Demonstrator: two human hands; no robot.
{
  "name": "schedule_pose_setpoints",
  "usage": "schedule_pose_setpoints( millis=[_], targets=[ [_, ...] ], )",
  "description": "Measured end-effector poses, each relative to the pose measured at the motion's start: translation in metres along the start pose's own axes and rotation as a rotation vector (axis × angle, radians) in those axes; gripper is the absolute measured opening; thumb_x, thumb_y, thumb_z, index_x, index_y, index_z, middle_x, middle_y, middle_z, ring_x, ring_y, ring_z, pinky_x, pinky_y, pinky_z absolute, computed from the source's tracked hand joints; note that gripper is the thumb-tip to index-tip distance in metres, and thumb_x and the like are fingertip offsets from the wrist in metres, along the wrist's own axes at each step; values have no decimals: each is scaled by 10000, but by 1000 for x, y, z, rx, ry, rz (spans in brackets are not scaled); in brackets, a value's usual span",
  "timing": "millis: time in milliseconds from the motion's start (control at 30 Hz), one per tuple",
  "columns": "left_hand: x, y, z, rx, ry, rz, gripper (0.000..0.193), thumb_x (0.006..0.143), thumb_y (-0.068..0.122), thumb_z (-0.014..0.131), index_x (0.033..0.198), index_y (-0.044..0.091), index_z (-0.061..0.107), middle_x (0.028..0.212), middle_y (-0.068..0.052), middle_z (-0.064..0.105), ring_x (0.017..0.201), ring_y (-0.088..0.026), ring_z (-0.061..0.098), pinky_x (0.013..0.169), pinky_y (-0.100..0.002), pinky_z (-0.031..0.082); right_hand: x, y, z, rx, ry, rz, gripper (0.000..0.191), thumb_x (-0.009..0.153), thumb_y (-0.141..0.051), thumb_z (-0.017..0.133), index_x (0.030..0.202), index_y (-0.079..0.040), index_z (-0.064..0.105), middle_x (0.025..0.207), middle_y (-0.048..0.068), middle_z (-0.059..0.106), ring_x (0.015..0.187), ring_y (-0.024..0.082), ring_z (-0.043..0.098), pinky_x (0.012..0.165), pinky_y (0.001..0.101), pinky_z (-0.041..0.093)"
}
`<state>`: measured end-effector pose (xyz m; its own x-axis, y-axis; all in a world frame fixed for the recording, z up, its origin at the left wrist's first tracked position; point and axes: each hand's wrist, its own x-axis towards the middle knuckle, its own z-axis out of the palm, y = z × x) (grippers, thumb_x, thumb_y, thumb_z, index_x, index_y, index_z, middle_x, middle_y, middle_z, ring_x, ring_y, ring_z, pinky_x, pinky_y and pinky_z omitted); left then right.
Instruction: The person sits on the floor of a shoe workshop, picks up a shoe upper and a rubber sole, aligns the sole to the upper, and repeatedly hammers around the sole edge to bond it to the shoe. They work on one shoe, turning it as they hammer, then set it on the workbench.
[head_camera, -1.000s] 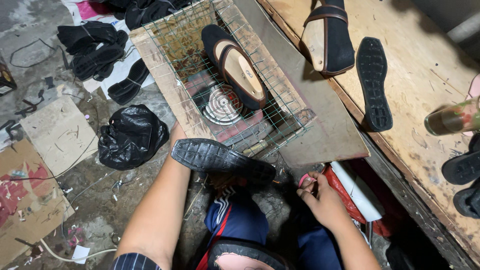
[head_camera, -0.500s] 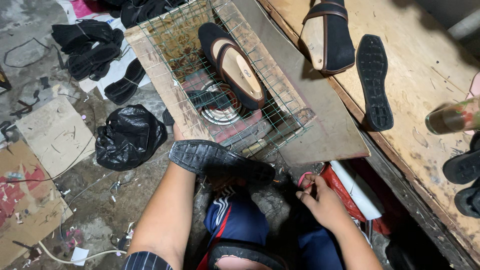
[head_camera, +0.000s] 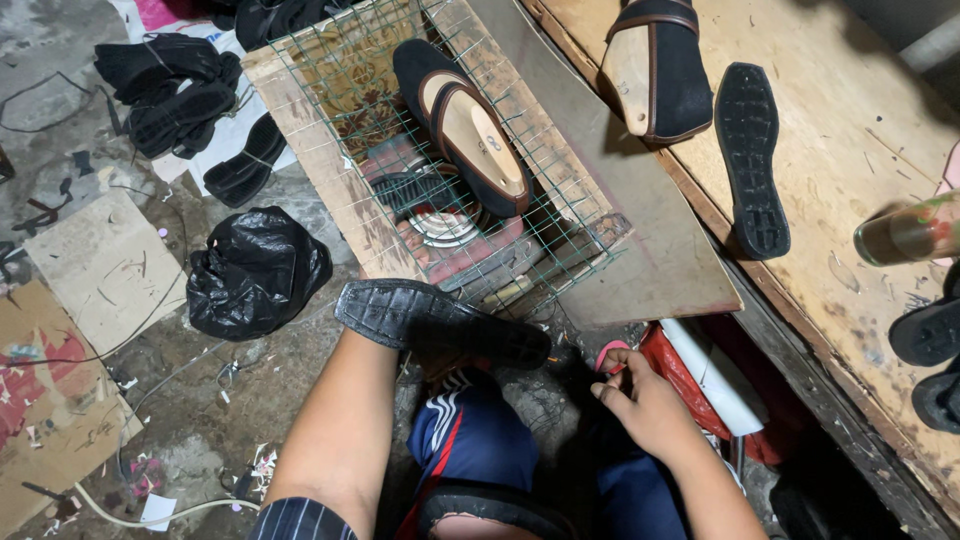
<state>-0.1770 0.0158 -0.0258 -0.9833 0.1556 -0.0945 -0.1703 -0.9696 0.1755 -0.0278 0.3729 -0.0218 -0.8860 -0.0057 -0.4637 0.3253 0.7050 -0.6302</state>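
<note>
Sole (head_camera: 440, 322), black and ridged, is held tread-up by the left hand (head_camera: 392, 345), largely hidden beneath it; the right hand (head_camera: 640, 400) is curled around a pink-tipped object (head_camera: 611, 353). A shoe (head_camera: 462, 125) is seen on the wire cage (head_camera: 560, 240).

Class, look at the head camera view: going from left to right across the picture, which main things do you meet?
Cardboard scrap → black plastic bag → black shoe sole held at the left hand → right hand → loose black sole on the wooden bench → glass bottle.
</note>
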Motion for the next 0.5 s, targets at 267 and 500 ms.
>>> schedule_pose_setpoints(
  millis=[267, 500],
  targets=[
    [3, 2, 2, 29, 156, -42, 449, 992, 462, 617, 1031, 19, 552, 859, -71, 522, 780, -242, 538, 686, -384, 479, 3, 2, 1, 25, -12, -17, 549, 816, -276, 764, 1272, -33, 577, 848, 85, 690, 788, 197, 673, 766, 325, 541],
    [1, 1, -5, 85, 204, 21, 509, 993, 490, 594, 1017, -17, 551, 839, -123, 543, 742, -290, 563, 628, -441, 493, -6, -16, 2, 101, 0, -93, 682, 808, -242, 801, 1373, -5, 502, 932, 112, 678, 854, 172, 648, 817, 293, 523]
  ],
)
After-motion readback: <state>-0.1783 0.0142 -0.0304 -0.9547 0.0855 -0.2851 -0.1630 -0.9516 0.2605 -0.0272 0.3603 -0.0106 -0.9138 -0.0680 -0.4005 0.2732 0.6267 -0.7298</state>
